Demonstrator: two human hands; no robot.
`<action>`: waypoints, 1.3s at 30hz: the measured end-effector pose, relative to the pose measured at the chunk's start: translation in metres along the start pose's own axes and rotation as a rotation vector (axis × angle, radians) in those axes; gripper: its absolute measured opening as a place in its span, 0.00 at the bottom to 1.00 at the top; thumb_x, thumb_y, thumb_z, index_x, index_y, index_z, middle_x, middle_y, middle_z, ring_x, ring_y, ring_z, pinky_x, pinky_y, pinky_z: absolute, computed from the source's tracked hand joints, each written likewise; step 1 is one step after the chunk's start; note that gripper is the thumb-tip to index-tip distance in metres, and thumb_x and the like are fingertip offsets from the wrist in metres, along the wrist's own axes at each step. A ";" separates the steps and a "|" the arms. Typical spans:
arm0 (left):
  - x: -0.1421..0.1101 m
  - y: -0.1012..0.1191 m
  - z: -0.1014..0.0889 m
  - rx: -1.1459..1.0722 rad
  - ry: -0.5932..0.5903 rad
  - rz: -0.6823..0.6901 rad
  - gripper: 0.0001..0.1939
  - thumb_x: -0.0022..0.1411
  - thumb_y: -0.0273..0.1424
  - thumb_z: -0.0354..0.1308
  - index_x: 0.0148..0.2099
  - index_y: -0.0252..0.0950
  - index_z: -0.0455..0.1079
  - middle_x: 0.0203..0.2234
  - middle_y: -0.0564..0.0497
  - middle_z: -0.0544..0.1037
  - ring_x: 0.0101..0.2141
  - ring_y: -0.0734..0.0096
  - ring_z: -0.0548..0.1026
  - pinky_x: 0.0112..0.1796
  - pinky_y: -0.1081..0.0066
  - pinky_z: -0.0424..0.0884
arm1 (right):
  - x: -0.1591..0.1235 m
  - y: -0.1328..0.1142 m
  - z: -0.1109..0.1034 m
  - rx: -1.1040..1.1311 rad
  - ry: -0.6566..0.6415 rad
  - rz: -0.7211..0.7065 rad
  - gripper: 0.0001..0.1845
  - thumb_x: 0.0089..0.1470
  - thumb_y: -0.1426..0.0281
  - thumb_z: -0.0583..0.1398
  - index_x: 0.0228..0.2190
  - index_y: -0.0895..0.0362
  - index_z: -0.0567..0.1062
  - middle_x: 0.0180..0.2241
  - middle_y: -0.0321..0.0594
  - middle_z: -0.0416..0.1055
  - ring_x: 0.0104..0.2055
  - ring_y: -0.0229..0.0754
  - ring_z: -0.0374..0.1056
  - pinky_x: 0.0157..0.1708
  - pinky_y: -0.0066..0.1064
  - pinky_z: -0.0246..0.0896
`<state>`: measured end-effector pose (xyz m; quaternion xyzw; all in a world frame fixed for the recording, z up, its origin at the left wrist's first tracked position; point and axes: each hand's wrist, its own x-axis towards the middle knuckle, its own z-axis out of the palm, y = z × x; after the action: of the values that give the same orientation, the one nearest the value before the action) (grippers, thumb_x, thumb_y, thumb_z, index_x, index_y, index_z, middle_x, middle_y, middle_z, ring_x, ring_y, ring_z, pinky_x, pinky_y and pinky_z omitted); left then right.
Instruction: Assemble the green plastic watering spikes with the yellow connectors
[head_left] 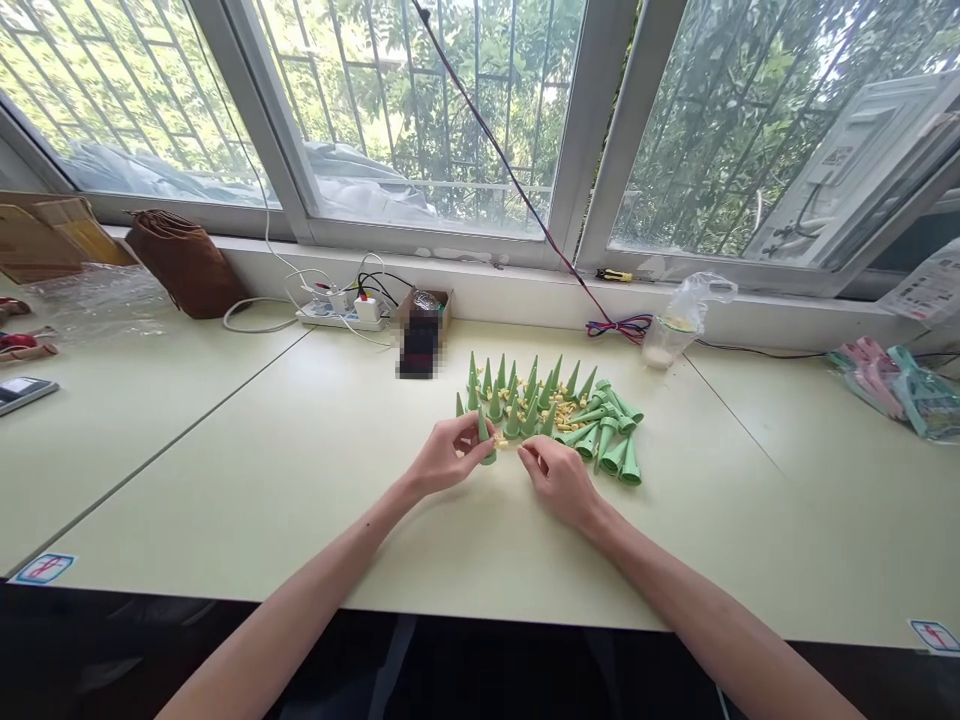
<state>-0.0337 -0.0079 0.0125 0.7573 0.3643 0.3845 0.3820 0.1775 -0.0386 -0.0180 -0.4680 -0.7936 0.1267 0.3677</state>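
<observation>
My left hand (pixel 448 455) is closed around a green plastic cone (pixel 483 428), which stands nearly upright, its wide end down. Close to that cone's side is a small yellow piece (pixel 502 442); whether it is attached, I cannot tell. Just to the right, my right hand (pixel 556 475) has thumb and fingers pinched together, and what they hold, if anything, is too small to make out. Beyond both hands stand several upright green cones (pixel 531 385) with little yellow pieces at their sides. More green cones (pixel 609 432) lie heaped at the right, beside loose yellow pieces (pixel 568 415).
Along the window sill are a power strip (pixel 337 316), a small box (pixel 442 305), coiled red-blue wire (pixel 619 328) and a plastic cup in a bag (pixel 667 340). A brown folded bag (pixel 184 262) and a phone (pixel 24 393) lie left; pink and teal packets (pixel 904 390) lie right.
</observation>
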 end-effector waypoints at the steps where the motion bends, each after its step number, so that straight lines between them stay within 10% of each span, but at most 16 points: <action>1: 0.000 0.000 -0.002 0.009 0.009 0.002 0.08 0.64 0.33 0.56 0.40 0.33 0.68 0.27 0.51 0.72 0.27 0.74 0.71 0.28 0.74 0.72 | 0.000 0.000 0.001 -0.007 -0.002 -0.002 0.12 0.67 0.68 0.51 0.34 0.57 0.72 0.31 0.38 0.71 0.27 0.36 0.63 0.29 0.26 0.54; 14: 0.001 -0.002 0.001 0.210 -0.064 0.028 0.05 0.60 0.31 0.56 0.36 0.33 0.69 0.25 0.52 0.71 0.24 0.76 0.67 0.25 0.75 0.70 | 0.008 -0.006 0.004 -0.298 -0.236 -0.017 0.19 0.66 0.72 0.50 0.57 0.53 0.67 0.40 0.41 0.67 0.28 0.36 0.66 0.27 0.26 0.55; 39: 0.002 -0.003 -0.015 0.330 -0.127 0.066 0.14 0.58 0.40 0.63 0.42 0.36 0.73 0.27 0.54 0.66 0.23 0.77 0.62 0.26 0.74 0.64 | 0.009 -0.003 0.007 -0.261 -0.179 0.036 0.07 0.64 0.71 0.55 0.37 0.57 0.74 0.37 0.39 0.69 0.29 0.35 0.65 0.26 0.25 0.53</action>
<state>-0.0464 -0.0009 0.0164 0.8441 0.3725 0.2831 0.2618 0.1680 -0.0321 -0.0169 -0.5129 -0.8243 0.0703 0.2292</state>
